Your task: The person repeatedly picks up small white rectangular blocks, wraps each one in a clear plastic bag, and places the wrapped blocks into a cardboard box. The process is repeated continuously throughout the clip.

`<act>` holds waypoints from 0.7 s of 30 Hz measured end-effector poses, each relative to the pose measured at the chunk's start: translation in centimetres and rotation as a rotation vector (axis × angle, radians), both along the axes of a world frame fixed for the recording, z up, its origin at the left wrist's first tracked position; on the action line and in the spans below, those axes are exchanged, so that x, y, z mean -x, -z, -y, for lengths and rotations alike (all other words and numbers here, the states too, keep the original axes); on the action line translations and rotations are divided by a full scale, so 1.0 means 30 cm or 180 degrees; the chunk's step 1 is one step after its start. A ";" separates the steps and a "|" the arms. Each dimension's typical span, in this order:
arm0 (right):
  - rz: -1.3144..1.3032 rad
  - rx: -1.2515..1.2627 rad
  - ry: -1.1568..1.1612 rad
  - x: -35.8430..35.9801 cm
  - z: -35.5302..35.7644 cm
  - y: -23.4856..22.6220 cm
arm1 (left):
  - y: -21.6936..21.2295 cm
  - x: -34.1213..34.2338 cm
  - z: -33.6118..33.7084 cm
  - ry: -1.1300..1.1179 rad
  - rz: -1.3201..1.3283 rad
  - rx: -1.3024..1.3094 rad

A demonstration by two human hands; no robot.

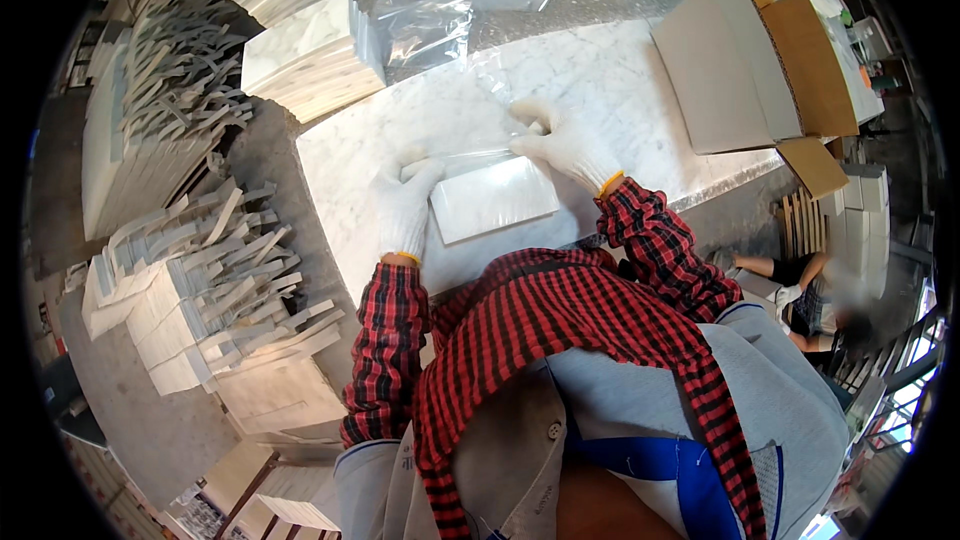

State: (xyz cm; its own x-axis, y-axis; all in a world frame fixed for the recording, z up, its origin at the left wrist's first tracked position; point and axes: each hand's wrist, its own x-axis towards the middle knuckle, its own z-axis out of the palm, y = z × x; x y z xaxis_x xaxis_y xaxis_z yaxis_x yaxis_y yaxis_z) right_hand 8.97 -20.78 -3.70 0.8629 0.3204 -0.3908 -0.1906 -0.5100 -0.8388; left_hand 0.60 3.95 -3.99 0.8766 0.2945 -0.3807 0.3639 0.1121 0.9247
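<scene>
A white rectangular tile (495, 202) in clear plastic wrap lies on a white marble-look slab in front of me. My left hand (402, 202), in a white knitted glove, rests against its left side. The fingers are curled at the far left corner, by the edge of the plastic film (468, 157). At the far right corner my right hand (567, 145), gloved alike, has its thumb and fingers closed on the film. The film stretches between the two hands along the tile's far edge.
The marble-look slab (630, 70) is my work surface. A tile stack (315, 55) and clear plastic bags (425, 15) stand beyond its far left. An open cardboard box (735, 60) is at right. Strip-topped stacks (215, 290) fill the left. Another person (800, 290) is at far right.
</scene>
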 end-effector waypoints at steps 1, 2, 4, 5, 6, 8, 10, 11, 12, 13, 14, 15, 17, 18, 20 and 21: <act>-0.0011 0.0054 -0.0001 0.000 -0.005 -0.003 | 0.003 -0.002 -0.009 0.0072 -0.0040 -0.0141; -0.0022 0.0107 -0.0004 -0.001 -0.008 -0.007 | 0.004 -0.009 -0.021 0.0333 -0.0130 -0.0712; 0.0007 0.0225 -0.0031 -0.001 -0.017 -0.018 | -0.018 -0.030 -0.044 0.0855 -0.0316 -0.1851; 0.0043 0.0287 -0.0059 0.003 -0.022 -0.028 | -0.035 -0.025 -0.057 0.0827 -0.0067 -0.2476; 0.0092 0.0347 -0.0089 0.001 -0.027 -0.035 | -0.072 -0.029 -0.069 0.0787 0.0193 -0.3105; 0.0161 0.0362 -0.0100 -0.005 -0.027 0.000 | -0.148 -0.033 -0.089 0.0926 0.0624 -0.3456; 0.0199 0.0401 -0.0113 -0.011 -0.027 0.020 | -0.217 -0.003 -0.098 0.1257 0.0950 -0.2883; 0.0202 0.0431 -0.0129 -0.001 -0.028 0.015 | -0.160 0.019 -0.087 0.1452 0.1089 -0.2025; 0.0238 0.0462 -0.0131 -0.005 -0.026 0.015 | -0.187 0.016 -0.055 0.1731 0.1121 -0.1825; 0.0549 0.0300 -0.0102 -0.005 -0.007 0.056 | -0.221 0.009 -0.018 0.2034 0.1144 -0.1617; 0.0621 0.0604 -0.0210 -0.005 -0.011 0.033 | -0.164 0.015 -0.024 0.2233 0.0916 -0.1467; 0.0691 0.0923 -0.0282 -0.015 -0.018 0.002 | -0.062 0.028 -0.018 0.1943 0.1250 -0.1305; 0.1874 0.1451 -0.0450 -0.085 -0.047 -0.094 | 0.000 0.024 -0.002 0.1578 0.1536 -0.1168; 0.2440 0.1708 -0.0578 -0.109 -0.064 -0.162 | -0.004 0.039 0.008 0.1467 0.1441 -0.1182; 0.3246 0.0983 -0.0767 -0.162 -0.263 -0.400 | -0.023 0.046 -0.008 0.1377 0.1373 -0.1508; 0.3748 0.0550 -0.0936 -0.197 -0.369 -0.456 | -0.014 0.049 -0.016 0.1408 0.1431 -0.1570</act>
State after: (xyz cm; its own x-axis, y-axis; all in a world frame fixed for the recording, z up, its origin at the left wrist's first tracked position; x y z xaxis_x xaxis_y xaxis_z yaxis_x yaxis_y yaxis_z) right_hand 14.88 -9.70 9.99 0.6216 0.5838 0.5222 0.7794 -0.5273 -0.3383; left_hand -0.86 4.43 -3.56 0.9900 -0.0740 0.1203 -0.1402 -0.4155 0.8987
